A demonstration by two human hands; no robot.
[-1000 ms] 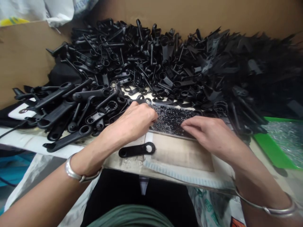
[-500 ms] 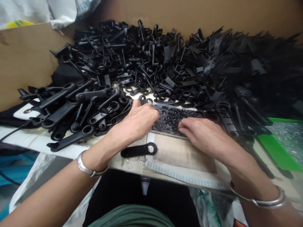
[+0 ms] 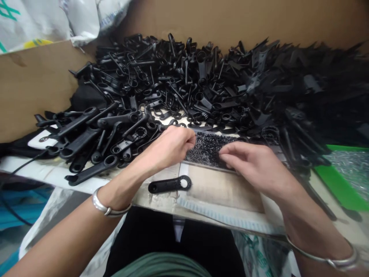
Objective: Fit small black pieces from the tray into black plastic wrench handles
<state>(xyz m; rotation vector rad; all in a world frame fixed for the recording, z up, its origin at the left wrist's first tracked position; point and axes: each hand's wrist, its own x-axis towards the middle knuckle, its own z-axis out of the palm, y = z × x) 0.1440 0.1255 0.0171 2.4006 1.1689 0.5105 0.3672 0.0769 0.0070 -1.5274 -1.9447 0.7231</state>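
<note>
A shallow clear tray of tiny black parts lies on the table in front of me. At its left end is my left hand, fingers curled together; whatever they hold is hidden. Over the tray's right part, my right hand has its thumb and fingertips pinched together among the small parts, and I cannot make out anything between them. On the cardboard nearer to me, a single black plastic arm with a round hole at its right end lies flat, touched by neither hand.
Behind the tray rises a large heap of black plastic arms, with more arms piled at the left. A green tray of small clear pieces stands at the right. Cardboard walls close off the back. White bags hang at the upper left.
The view has shifted slightly. My right hand has turned a little, its fingertips still at the small parts; my left hand has curled more at the tray's left end.
</note>
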